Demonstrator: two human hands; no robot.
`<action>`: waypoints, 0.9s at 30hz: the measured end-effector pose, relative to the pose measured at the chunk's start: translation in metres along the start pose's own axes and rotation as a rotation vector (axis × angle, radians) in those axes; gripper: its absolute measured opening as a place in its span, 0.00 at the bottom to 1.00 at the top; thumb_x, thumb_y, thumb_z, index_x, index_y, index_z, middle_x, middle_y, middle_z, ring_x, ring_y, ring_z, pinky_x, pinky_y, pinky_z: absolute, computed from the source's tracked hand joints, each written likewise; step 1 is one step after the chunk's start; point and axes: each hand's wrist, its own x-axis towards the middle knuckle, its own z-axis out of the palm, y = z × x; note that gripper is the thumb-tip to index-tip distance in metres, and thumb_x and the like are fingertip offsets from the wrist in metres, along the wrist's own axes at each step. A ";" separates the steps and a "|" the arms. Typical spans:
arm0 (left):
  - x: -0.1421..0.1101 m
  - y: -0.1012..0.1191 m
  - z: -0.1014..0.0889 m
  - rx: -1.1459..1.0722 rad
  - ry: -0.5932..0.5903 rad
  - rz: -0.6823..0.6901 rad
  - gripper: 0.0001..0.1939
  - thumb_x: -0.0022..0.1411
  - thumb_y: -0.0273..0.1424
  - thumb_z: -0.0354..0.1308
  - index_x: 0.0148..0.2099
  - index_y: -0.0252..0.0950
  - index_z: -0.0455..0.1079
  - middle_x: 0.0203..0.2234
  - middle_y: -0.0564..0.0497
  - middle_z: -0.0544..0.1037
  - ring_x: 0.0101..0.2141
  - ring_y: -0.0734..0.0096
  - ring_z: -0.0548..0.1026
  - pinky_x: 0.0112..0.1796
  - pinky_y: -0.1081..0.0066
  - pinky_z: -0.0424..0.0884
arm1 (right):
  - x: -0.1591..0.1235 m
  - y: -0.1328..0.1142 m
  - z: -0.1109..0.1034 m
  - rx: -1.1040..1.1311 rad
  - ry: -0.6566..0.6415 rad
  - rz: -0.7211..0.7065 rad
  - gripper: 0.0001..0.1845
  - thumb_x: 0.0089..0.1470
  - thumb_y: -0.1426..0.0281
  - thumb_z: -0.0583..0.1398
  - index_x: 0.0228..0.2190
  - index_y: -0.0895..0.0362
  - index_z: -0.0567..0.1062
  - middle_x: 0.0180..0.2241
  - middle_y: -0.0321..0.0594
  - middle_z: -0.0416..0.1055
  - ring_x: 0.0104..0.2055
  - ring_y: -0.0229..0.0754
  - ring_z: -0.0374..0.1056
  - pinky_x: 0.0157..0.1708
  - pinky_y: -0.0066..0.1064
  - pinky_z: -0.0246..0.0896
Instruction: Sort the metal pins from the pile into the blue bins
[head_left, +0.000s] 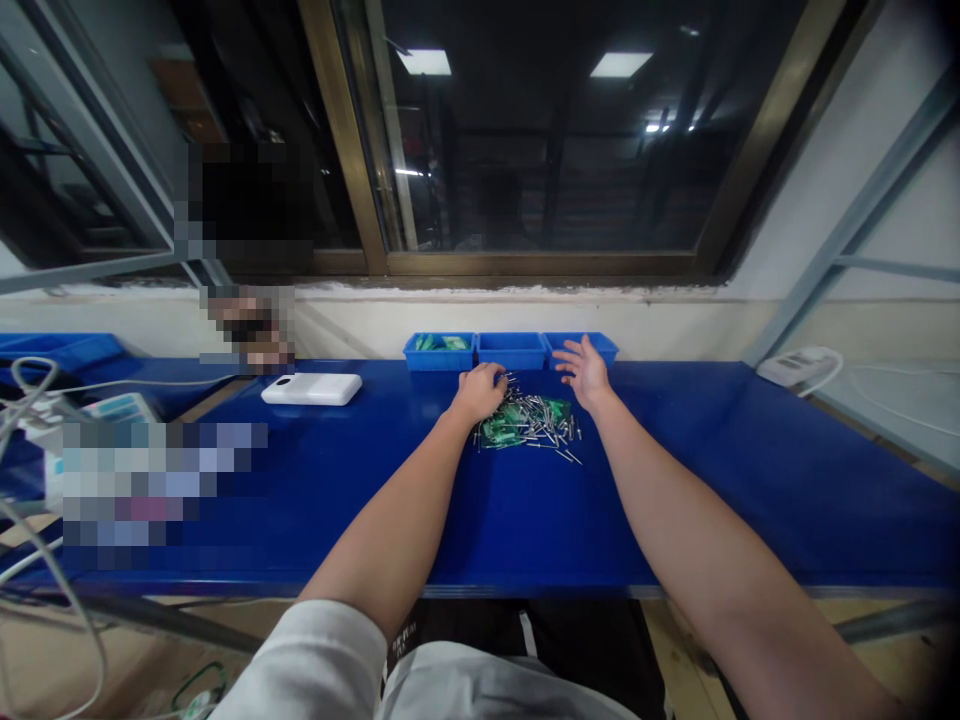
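A pile of small metal pins and green plastic parts [529, 422] lies on the blue table [480, 510]. My left hand [480, 390] rests on the pile's left upper edge with its fingers curled down onto the parts; what it grips, if anything, is hidden. My right hand [583, 370] hovers just right of the pile's top, fingers spread, holding nothing. Behind the pile stand three small blue bins: the left bin [439, 351] holds green parts, while the middle bin [512, 350] and the right bin [600, 345] show nothing inside.
A white rectangular device [312, 389] lies at the left on the table. Cables and a blurred patch fill the far left. A white power strip [796, 366] sits at the right. A window sill and wall run behind the bins.
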 end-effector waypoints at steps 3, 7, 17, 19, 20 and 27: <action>0.001 -0.002 0.001 0.008 -0.035 0.006 0.16 0.61 0.36 0.48 0.49 0.37 0.67 0.47 0.46 0.73 0.48 0.63 0.69 0.49 0.66 0.62 | 0.006 0.007 0.001 -0.166 0.088 -0.048 0.27 0.49 0.52 0.52 0.40 0.61 0.72 0.35 0.46 0.74 0.25 0.35 0.64 0.19 0.24 0.53; 0.002 -0.006 0.005 0.023 -0.072 0.023 0.20 0.62 0.40 0.46 0.50 0.36 0.67 0.49 0.46 0.72 0.48 0.62 0.69 0.49 0.66 0.62 | 0.004 0.011 0.004 -0.541 0.034 -0.206 0.15 0.42 0.60 0.59 0.27 0.59 0.77 0.27 0.40 0.74 0.30 0.39 0.66 0.29 0.27 0.58; 0.004 -0.010 0.009 0.070 -0.116 0.007 0.21 0.62 0.41 0.44 0.51 0.38 0.68 0.52 0.46 0.69 0.53 0.63 0.65 0.53 0.66 0.59 | -0.021 -0.005 0.020 -1.015 -0.427 -0.191 0.07 0.36 0.67 0.63 0.22 0.56 0.78 0.24 0.35 0.74 0.29 0.38 0.68 0.29 0.26 0.57; 0.004 -0.010 0.009 0.070 -0.113 0.017 0.20 0.62 0.40 0.44 0.50 0.38 0.69 0.51 0.47 0.70 0.52 0.64 0.66 0.52 0.67 0.59 | -0.020 -0.004 0.020 -1.041 -0.426 -0.186 0.07 0.37 0.66 0.63 0.22 0.56 0.78 0.25 0.36 0.75 0.30 0.38 0.68 0.30 0.26 0.57; 0.003 -0.010 0.009 0.070 -0.112 0.023 0.20 0.62 0.40 0.44 0.49 0.39 0.69 0.51 0.48 0.70 0.51 0.65 0.66 0.52 0.68 0.60 | -0.019 -0.004 0.020 -1.053 -0.424 -0.186 0.08 0.37 0.65 0.63 0.23 0.56 0.78 0.25 0.36 0.75 0.30 0.38 0.68 0.30 0.26 0.57; 0.002 -0.009 0.009 0.067 -0.113 0.031 0.17 0.62 0.39 0.46 0.46 0.40 0.70 0.48 0.48 0.72 0.50 0.65 0.67 0.51 0.67 0.61 | -0.015 0.004 0.021 -1.114 -0.451 -0.228 0.08 0.43 0.67 0.60 0.20 0.57 0.76 0.25 0.40 0.75 0.28 0.40 0.68 0.28 0.27 0.57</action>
